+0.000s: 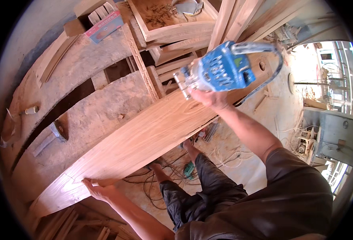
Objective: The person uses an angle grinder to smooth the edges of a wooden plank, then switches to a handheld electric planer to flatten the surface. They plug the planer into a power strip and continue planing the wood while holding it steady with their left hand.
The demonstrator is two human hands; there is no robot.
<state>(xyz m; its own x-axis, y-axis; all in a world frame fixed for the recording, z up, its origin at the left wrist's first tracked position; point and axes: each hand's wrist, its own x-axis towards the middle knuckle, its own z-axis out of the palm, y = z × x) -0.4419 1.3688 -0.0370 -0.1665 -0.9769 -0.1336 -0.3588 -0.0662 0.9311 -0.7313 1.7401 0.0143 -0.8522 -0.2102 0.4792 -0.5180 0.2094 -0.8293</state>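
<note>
Right hand [208, 97] gripping blue power tool [220, 70], left hand [98, 189] on plank [144, 136]

The person wears a dark brown short-sleeved shirt [300, 192], loose and plain, its sleeve ending just above the right elbow. Both forearms are bare, with no watch, band or glove on either the left hand [98, 190] or the right hand [208, 98]. Dark grey shorts [200, 192], crumpled and creased, reach to about the knees. Below them the shins are bare. The feet are too small and shadowed to tell what is worn on them.
</note>
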